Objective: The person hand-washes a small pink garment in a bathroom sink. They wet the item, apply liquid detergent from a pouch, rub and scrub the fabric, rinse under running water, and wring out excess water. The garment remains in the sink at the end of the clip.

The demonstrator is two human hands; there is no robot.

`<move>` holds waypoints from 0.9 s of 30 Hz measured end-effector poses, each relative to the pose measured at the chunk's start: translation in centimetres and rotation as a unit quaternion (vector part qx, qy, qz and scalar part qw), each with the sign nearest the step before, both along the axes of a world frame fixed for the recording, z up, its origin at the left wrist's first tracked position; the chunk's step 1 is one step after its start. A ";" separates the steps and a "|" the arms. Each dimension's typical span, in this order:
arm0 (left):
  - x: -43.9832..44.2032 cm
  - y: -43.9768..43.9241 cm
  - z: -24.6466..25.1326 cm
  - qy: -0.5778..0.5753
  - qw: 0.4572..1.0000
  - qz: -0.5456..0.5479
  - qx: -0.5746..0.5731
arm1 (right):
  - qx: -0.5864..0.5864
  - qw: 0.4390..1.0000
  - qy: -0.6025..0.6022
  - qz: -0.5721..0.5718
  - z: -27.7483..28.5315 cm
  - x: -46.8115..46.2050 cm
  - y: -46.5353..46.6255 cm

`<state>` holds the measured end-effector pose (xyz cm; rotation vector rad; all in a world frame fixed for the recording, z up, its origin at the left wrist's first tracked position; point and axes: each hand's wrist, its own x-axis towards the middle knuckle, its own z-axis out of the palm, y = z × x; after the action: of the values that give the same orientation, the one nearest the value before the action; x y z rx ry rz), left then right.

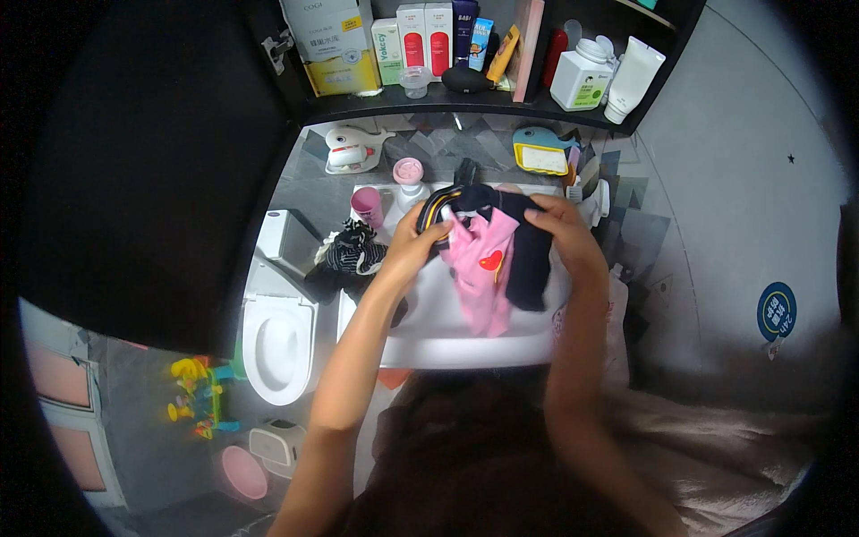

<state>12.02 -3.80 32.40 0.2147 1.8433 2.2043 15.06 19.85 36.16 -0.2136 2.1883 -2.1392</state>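
Above a white washbasin [429, 309], both my hands hold up clothing by its upper edge. My left hand [409, 245] pinches a dark garment [530, 268] at a band with yellow and white stripes, along with a corner of a pink garment [480, 268]. That pink piece bears a red heart and hangs down into the basin. On the other side my right hand [567, 231] grips the dark fabric, thumb on top. Whether the two pieces are joined I cannot tell. A heap of black and patterned clothes [352, 255] lies on the basin's left edge.
Behind the basin stand a pink cup [367, 206] and a pump bottle [409, 184]. Overhead juts a dark cabinet shelf [376, 106] with bottles and boxes, its door [147, 174] swung out at left. A toilet [278, 349] is at left, a white plastic bag [616, 329] at right.
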 end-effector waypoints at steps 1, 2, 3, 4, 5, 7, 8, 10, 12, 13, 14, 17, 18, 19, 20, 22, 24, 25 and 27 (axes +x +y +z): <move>0.3 -0.1 -0.5 -0.045 0.994 0.003 0.099 | 0.055 0.998 -0.011 -0.021 -0.6 0.1 0.4; 0.0 -0.7 -1.4 -0.066 0.990 -0.019 0.127 | 0.151 0.987 -0.018 -0.049 -1.8 -0.1 0.9; -0.2 -1.6 -2.1 -0.087 0.984 -0.040 0.153 | 0.191 0.979 0.019 -0.072 -2.9 0.1 0.7; -0.4 -2.1 -2.4 -0.120 0.978 -0.054 0.164 | 0.232 0.966 0.056 -0.096 -4.1 0.3 0.2; -0.6 -2.1 -3.0 -0.132 0.970 -0.055 0.195 | 0.272 0.950 0.093 -0.120 -5.5 0.1 -0.1; -1.0 -2.3 -4.5 -0.154 0.959 -0.067 0.228 | 0.284 0.942 0.061 -0.169 -6.8 0.0 -2.0; -1.1 -2.4 -5.0 -0.169 0.954 -0.072 0.235 | 0.317 0.927 0.068 -0.191 -8.2 -0.2 -3.3; -1.3 -2.4 -5.8 -0.176 0.951 -0.090 0.236 | 0.394 0.884 0.066 -0.242 -10.8 -0.8 -5.0; -1.4 -3.0 -7.1 -0.193 0.946 -0.088 0.243 | 0.482 0.824 0.087 -0.285 -12.8 -1.2 -5.9; -1.6 -3.3 -7.8 -0.196 0.945 -0.085 0.249 | 0.491 0.813 0.075 -0.305 -13.7 -1.3 -5.9; -1.8 -3.6 -8.4 -0.200 0.944 -0.071 0.251 | 0.499 0.801 0.063 -0.325 -14.5 -1.2 -5.9; -1.8 -4.3 -8.8 -0.216 0.952 -0.039 0.213 | 0.421 0.849 -0.051 -0.316 -17.2 -1.1 -5.4; -2.2 -4.6 -9.2 -0.214 0.957 -0.036 0.190 | 0.380 0.870 -0.075 -0.305 -17.7 -1.2 -5.0; -2.4 -4.8 -9.6 -0.213 0.962 -0.032 0.166 | 0.338 0.889 -0.098 -0.293 -18.1 -1.3 -4.5; -2.6 -4.9 -10.0 -0.207 0.967 -0.021 0.147 | 0.196 0.920 -0.163 -0.297 -18.6 -1.4 -4.0; -3.3 -5.6 -11.0 -0.192 0.971 -0.021 0.143 | -0.098 0.915 -0.276 -0.278 -17.9 -1.5 -3.7; -3.8 -5.8 -11.7 -0.187 0.969 -0.011 0.159 | -0.243 0.894 -0.290 -0.240 -17.1 -1.6 -3.6; -4.0 -5.6 -11.8 -0.200 0.962 0.012 0.185 | -0.313 0.876 -0.295 -0.219 -16.7 -1.6 -3.4; -4.1 -5.3 -11.9 -0.223 0.944 0.059 0.235 | -0.348 0.856 -0.330 -0.192 -15.6 -1.4 -2.6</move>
<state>7.91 -9.13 20.51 -0.2984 1.1068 2.4829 13.63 17.28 20.54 0.8668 1.0840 -2.5737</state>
